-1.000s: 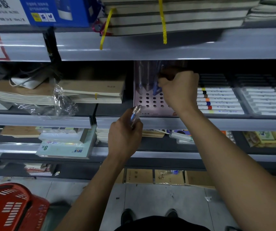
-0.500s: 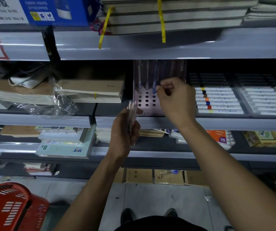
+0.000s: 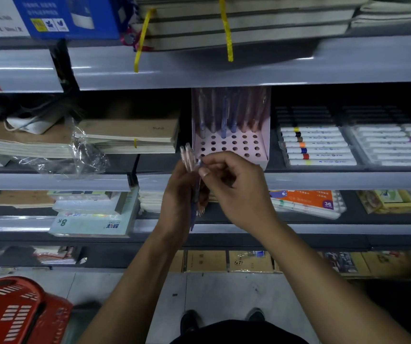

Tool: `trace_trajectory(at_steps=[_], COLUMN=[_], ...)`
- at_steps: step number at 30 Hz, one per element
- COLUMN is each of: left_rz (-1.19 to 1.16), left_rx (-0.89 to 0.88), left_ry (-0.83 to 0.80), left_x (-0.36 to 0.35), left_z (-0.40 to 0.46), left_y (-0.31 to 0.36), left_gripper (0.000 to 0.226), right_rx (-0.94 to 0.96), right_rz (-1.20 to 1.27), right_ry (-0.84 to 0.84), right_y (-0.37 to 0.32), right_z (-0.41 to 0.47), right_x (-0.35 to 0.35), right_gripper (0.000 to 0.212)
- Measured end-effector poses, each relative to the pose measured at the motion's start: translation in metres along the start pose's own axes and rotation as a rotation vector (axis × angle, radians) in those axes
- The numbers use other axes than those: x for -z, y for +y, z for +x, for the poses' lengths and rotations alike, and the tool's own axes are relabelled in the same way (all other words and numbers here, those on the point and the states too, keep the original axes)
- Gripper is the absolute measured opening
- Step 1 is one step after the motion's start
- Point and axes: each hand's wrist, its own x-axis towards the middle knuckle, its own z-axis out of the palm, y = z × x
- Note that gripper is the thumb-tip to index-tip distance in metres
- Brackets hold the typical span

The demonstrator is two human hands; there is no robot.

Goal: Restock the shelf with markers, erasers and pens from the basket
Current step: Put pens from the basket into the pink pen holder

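Note:
A pink pen holder [image 3: 230, 147] with rows of round holes stands on the middle shelf; several clear pens stand in its back row. My left hand [image 3: 178, 194] grips a bundle of clear pens [image 3: 188, 157] upright just in front of the shelf edge, below the holder. My right hand [image 3: 234, 187] pinches the top of one pen in that bundle with thumb and forefinger. A red basket [image 3: 18, 311] sits on the floor at the lower left; its contents are hidden.
Trays of white markers [image 3: 318, 145] lie right of the holder. Stacked notebooks [image 3: 129, 135] and a loose plastic wrap [image 3: 85, 155] sit to its left. The upper shelf edge [image 3: 224, 68] overhangs the holder. Paper pads and a marker box fill the lower shelf.
My right hand came down from the holder's back row to the bundle in my left hand. The left hand rose slightly toward the shelf edge.

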Motion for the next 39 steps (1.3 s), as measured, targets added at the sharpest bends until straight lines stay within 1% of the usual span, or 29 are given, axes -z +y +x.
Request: trace_trajectory(at_steps=[2, 5, 8, 12, 15, 18, 20, 23, 26, 29, 31, 35, 39], left_rz=[0.008, 0.033, 0.023, -0.06, -0.163, -0.164, -0.154, -0.14, -0.082, 0.001, 0.036, 0.204, 0.362], left_rx=[0.017, 0.023, 0.018, -0.021, -0.047, -0.061, -0.065, -0.083, -0.12, -0.145, -0.141, -0.154, -0.213], left_ry=[0.016, 0.029, 0.04, 0.045, 0.013, -0.004, 0.007, 0.017, 0.0, -0.003, 0.019, 0.1, 0.112], left_x=[0.001, 0.004, 0.004, 0.003, 0.003, 0.001, 0.001, 0.001, 0.0, -0.001, -0.001, 0.002, 0.001], left_z=[0.0, 0.0, 0.002, 0.002, 0.002, 0.003, 0.003, 0.005, 0.006, 0.006, 0.007, 0.011, 0.012], left_y=[-0.002, -0.006, -0.008, -0.011, -0.011, -0.011, -0.01, -0.01, -0.01, -0.011, -0.011, -0.016, -0.017], left_gripper=[0.034, 0.034, 0.032, 0.019, 0.019, 0.019, 0.02, 0.023, 0.027, 0.025, 0.022, 0.022, 0.013], right_rx=[-0.054, -0.125, -0.167, -0.206, -0.221, -0.249, -0.27, -0.276, -0.247, -0.253, -0.267, -0.243, -0.206], right_rz=[0.037, 0.118, 0.147, 0.131, 0.086, 0.075, 0.057, 0.028, -0.006, -0.015, -0.019, -0.044, -0.072], right_ry=[-0.006, -0.041, -0.044, -0.045, -0.076, -0.08, -0.074, -0.111, -0.138, -0.143, -0.118, -0.051, 0.024], right_y=[0.0, 0.0, -0.001, 0.0, 0.002, 0.003, 0.004, 0.005, 0.006, 0.004, 0.003, 0.001, -0.001], right_z=[-0.002, -0.003, -0.005, -0.006, -0.008, -0.008, -0.008, -0.008, -0.009, -0.005, -0.003, 0.007, 0.026], right_x=[0.0, 0.001, 0.002, 0.006, 0.009, 0.009, 0.009, 0.008, 0.009, 0.013, 0.016, 0.029, 0.041], right_gripper=[0.015, 0.016, 0.02, 0.026, 0.033, 0.04, 0.036, 0.023, 0.009, 0.006, 0.005, 0.007, 0.021])
